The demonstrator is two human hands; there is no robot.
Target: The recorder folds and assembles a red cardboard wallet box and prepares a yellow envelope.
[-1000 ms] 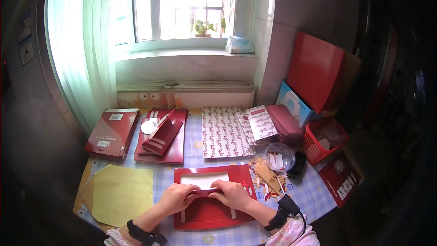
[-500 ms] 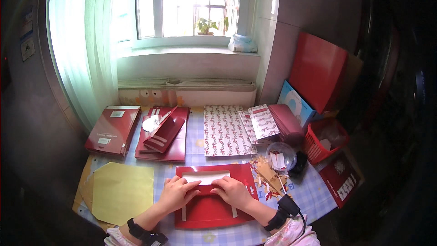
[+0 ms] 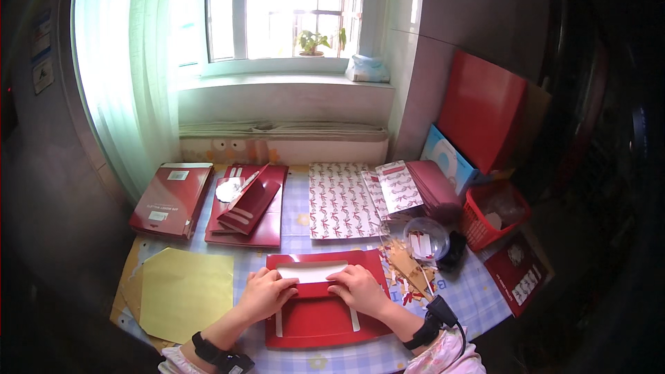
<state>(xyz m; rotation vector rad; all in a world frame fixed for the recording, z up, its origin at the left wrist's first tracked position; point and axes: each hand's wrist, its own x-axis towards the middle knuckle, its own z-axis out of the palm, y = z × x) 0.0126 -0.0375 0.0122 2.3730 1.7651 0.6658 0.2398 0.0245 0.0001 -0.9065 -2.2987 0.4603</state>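
Observation:
A red sheet of glossy cardboard [image 3: 318, 325] lies on the table in front of me, with pale strips along its lower left and right. Its middle flap is bent up, and a white underside or opening [image 3: 312, 273] shows behind it. My left hand [image 3: 267, 294] is closed on the flap's left part, thumb and fingers pinching its edge. On the flap's right part my right hand [image 3: 358, 289] pinches in the same way, fingers curled. Both wrists wear black bands. The fingertips behind the flap are partly hidden.
Left of the cardboard lies a yellow sheet [image 3: 187, 294]. Behind stand dark red folder stacks [image 3: 173, 197], folded red wallets [image 3: 260, 201] and patterned paper [image 3: 337, 201]. To the right are a clear round tub [image 3: 438, 249], paper scraps [image 3: 405, 270] and a red basket [image 3: 485, 232].
Both hands stay on the flap, with only slight finger shifts. The flap's edge is drawn a little toward me. The view has tilted very slightly.

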